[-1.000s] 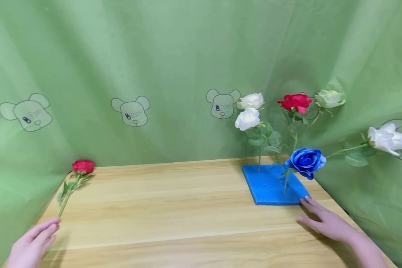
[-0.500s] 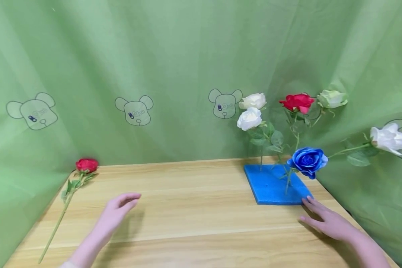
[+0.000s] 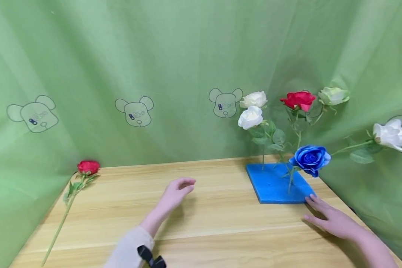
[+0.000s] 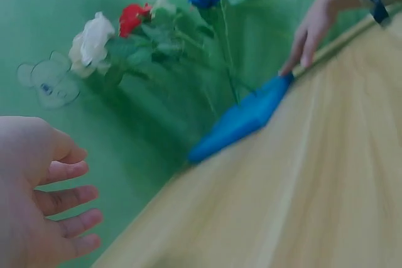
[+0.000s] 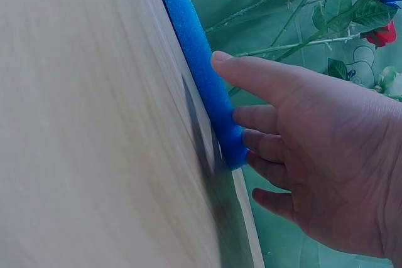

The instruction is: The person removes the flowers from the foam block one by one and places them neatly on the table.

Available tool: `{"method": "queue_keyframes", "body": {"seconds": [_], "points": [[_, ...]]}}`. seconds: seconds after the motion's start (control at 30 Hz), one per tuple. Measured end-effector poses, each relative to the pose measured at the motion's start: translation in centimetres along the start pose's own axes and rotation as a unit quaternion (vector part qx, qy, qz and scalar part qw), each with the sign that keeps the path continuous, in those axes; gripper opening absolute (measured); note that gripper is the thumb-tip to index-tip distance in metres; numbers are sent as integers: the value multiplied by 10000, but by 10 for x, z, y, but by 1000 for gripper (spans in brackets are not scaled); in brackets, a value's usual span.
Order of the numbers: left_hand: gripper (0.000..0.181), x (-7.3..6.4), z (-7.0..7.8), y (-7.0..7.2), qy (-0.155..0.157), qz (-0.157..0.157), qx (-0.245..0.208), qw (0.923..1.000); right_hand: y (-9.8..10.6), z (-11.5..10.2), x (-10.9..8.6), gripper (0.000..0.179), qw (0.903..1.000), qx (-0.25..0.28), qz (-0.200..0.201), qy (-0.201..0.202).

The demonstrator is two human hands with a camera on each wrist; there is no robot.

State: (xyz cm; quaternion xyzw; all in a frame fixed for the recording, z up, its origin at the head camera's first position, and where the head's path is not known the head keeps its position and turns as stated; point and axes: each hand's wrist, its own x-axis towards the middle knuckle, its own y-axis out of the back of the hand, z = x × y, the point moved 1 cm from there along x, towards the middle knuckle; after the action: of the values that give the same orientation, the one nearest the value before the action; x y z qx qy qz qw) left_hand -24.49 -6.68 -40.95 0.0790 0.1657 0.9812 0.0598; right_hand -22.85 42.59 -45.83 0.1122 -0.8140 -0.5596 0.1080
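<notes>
Flat red rose (image 3: 76, 188): lies on the wood-grain tabletop (image 3: 127, 208), well to the left of the blue foam board (image 3: 269, 188). The bloom points away from the person; the stem runs toward the near edge.

Left hand (image 3: 176, 191): raised over the tabletop to the left of the board, apart from it. The grip holds nothing; the fingers are loosely bent, with a gap to the thumb. The forearm, left of and nearer than the board, carries a pale sleeve (image 3: 131, 245) and a black strap (image 3: 145, 255).

Blue foam board: lies flat. Stems rise from its upper face and overlap, so some bases cannot be made out. White rose (image 3: 250, 118) and cream rose (image 3: 254, 99): above the board's left side, cream uppermost. Upright red rose (image 3: 298, 100) and blue rose (image 3: 310, 160): above its right side, blue lower.

Right hand (image 3: 335, 221): fingertips touch the board's near right corner. The grip is spread, thumb well apart from the fingers, gripping nothing.

Pale green rose (image 3: 333, 96): above and to the right of the board. Slanted white rose (image 3: 392, 134): farther right of it.

Green curtain (image 3: 174, 56): hangs behind the board and on both sides, printed with bear heads.
</notes>
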Motion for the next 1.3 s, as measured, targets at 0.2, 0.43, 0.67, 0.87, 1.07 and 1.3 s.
{"method": "queue_keyframes", "body": {"seconds": [0.2,0.43,0.67,0.87,1.07,1.3], "points": [[31,24,22,-42,-8,-170,-529,9985,-1,5,1,73,10000,-37,73,14],[30,37,46,-79,14,-260,-1106,9935,1,-1,1,73,10000,-7,84,18],[26,45,61,-112,35,-455,-1764,9832,4,-3,-1,74,10000,38,55,-20],[24,52,63,-139,277,-609,-2391,9687,2,-2,-2,74,10000,55,30,-50],[24,62,64,-166,456,-659,-2883,9542,2,-2,-4,74,10000,60,15,-67],[21,74,59,-189,711,-819,-3241,9398,2,-1,-2,75,10000,6,2,-73]]}}
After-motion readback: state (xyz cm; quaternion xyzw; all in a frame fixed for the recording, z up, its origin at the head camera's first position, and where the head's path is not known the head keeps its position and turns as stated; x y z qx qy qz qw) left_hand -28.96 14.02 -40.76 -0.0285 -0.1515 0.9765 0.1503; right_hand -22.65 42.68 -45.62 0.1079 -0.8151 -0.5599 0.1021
